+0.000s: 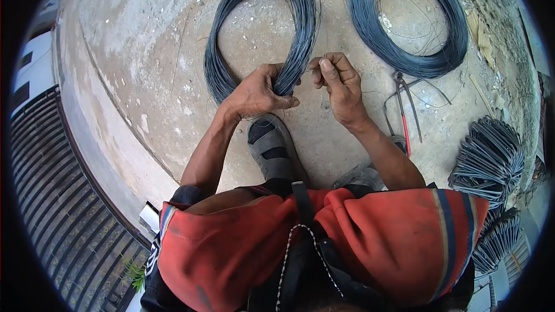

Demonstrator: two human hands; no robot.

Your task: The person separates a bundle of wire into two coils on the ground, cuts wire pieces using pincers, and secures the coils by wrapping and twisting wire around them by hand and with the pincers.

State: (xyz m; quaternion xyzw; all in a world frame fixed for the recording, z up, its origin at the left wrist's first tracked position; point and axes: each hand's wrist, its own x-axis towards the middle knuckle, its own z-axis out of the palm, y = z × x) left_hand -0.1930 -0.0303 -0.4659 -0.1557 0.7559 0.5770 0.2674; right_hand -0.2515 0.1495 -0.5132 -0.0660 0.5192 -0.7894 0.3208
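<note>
A large coil of thin dark wire (228,20) stands in front of me, its near end gripped by my left hand (259,93), with the thumb across the bundle. Just right of the coil, my right hand (341,84) is closed, thumb against the curled fingers, pinching a thin wire strand that runs toward the coil. The strand is so fine that its full path is hard to follow. Below the left hand is my sandalled foot (272,144).
A second wire coil (361,17) lies at the upper right. Pincers (403,104) with a red handle rest on the concrete near bent rods. Bundles of bent metal bars (488,153) sit at the right. A barred metal grille (63,196) runs along the left.
</note>
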